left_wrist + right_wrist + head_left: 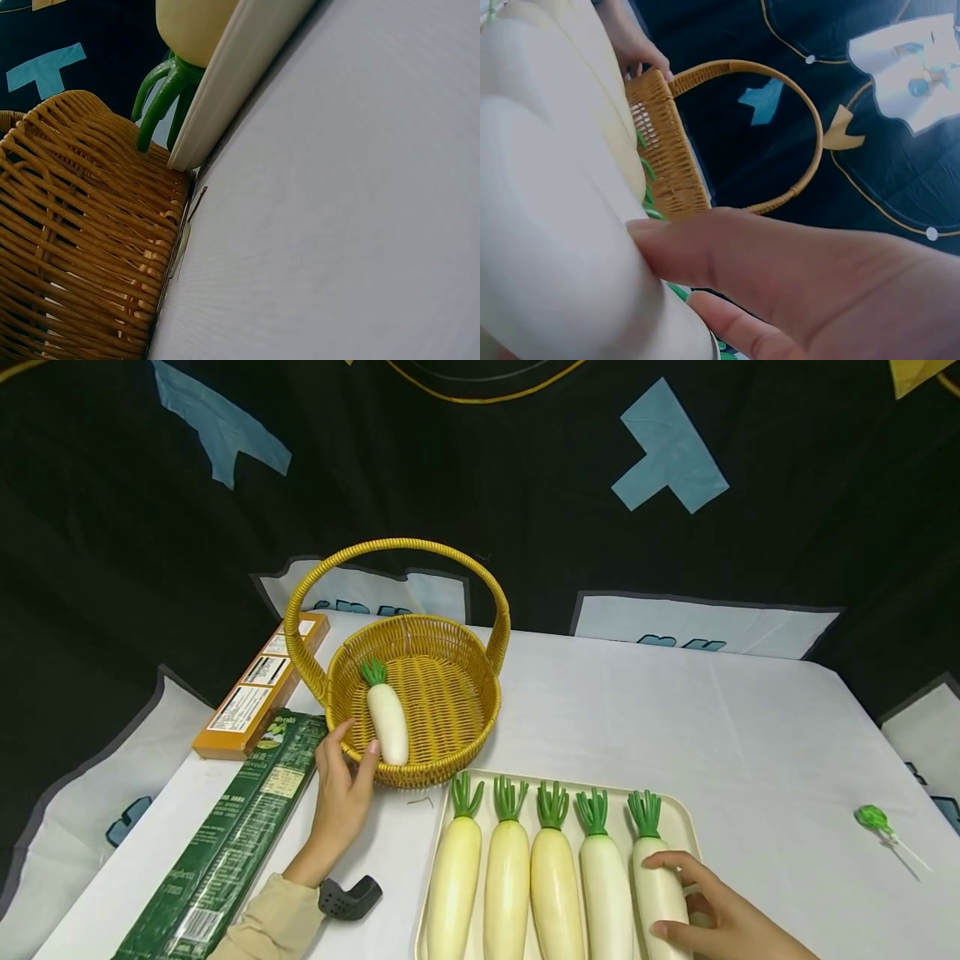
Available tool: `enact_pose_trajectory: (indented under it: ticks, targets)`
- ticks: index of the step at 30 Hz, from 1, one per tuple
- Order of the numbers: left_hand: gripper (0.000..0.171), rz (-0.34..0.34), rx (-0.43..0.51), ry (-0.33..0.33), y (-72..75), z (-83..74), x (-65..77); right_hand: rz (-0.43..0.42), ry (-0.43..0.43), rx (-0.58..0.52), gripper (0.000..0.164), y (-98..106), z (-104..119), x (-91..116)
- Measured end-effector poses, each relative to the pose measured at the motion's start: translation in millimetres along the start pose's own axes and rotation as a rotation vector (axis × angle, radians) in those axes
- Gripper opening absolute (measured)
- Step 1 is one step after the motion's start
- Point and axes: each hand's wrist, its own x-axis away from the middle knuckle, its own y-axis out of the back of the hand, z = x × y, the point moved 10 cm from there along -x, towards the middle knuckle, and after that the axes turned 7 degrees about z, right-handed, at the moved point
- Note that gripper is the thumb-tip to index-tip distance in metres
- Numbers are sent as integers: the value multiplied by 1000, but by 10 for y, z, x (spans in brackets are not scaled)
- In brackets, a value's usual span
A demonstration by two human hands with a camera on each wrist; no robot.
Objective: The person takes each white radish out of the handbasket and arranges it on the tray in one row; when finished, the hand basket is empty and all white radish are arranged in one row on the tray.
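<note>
My left hand grips the near left rim of a round wicker basket with a tall hooped handle. Inside the basket, toward its left side, lies one white radish with green stubs on top. Several more radishes, some cream-yellow and some whiter, lie side by side in a shallow cream tray. With thumb and fingers on either side, my right hand holds the rightmost white radish, which is in the tray's row. The right wrist view shows the thumb pressed against that radish's smooth side.
Left of the basket lie a long green packet and an orange box. A green lollipop rests at the far right of the white table. A small twist of wire lies between basket and tray. Behind hangs a black cloth.
</note>
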Motion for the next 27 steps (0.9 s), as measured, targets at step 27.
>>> enact_pose_trajectory:
  ticks: [27]
  targets:
    - [52,2,-14,6,6,-2,-2,-210,-248,266,59,189,-21,-4]
